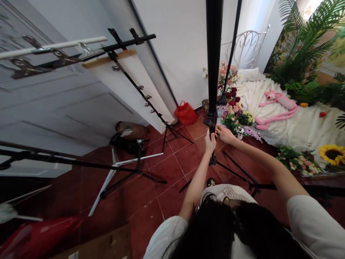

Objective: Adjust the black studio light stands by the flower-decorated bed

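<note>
A black light stand [215, 54] rises upright in front of me, its tripod legs [234, 169] spread on the floor. Wrapped round its pole just under a clamp collar [211, 118] is my left hand [210, 142]. My right hand [225, 135] reaches in from the right, its fingertips at the pole beside the collar. Whether those fingers pinch a knob or only touch the pole is too small to make out. A thinner black pole [232, 46] slants down just behind the stand.
At left, a backdrop stand [134, 81] with clips and a white sheet [145, 90] stands near a red bag [185, 113]. Another tripod [137, 169] spreads nearby. Right, flowers [234, 108] edge a white-draped bed [248, 90] bearing a pink plush toy [283, 102]. A cardboard box [107, 241] lies bottom left.
</note>
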{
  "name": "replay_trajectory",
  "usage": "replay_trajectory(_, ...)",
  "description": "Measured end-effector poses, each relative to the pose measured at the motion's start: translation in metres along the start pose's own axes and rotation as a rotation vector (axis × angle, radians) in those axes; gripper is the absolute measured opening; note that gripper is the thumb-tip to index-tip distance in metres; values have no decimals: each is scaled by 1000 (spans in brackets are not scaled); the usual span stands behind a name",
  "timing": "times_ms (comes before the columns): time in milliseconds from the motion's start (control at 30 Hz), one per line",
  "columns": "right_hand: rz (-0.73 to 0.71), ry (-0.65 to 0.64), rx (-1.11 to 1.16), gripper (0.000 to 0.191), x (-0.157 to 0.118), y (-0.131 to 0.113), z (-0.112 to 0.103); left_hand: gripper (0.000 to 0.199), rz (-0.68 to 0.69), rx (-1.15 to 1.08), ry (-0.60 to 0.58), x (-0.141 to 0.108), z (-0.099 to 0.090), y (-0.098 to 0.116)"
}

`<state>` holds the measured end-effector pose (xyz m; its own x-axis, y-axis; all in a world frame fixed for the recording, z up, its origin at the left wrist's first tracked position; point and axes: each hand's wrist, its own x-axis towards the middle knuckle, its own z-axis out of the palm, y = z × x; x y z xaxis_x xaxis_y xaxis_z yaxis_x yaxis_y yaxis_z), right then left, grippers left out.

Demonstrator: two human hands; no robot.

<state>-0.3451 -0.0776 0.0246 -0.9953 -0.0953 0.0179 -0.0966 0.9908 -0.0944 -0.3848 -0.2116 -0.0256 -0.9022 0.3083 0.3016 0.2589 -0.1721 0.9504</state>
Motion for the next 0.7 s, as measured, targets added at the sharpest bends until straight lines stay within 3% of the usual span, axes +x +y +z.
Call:
replay_trajectory(133, -118, -79, 144, 43, 4, 8, -20, 61, 8, 25, 3, 0, -1, 2)
replay_trajectory(300, -109, -86, 122, 30, 16, 4, -43, 61, 29, 13, 26, 0, -1, 7)
replay_trajectory(433, -102, 81, 84, 34, 2, 2, -20, 60, 41, 32, 37, 0, 0, 6)
replay_trajectory(533, -121, 280, 144, 46, -30, 7, 14, 60, 52, 51, 27, 0, 0, 5)
replay_trajectory(600, -105, 330, 189, 53, -54, 11, 30, 59, 55, 56, 18, 0, -1, 5)
replay_trajectory(700, -85, 401, 315, 50, -75, 10, 32, 58, 45, 47, 20, 0, -1, 6)
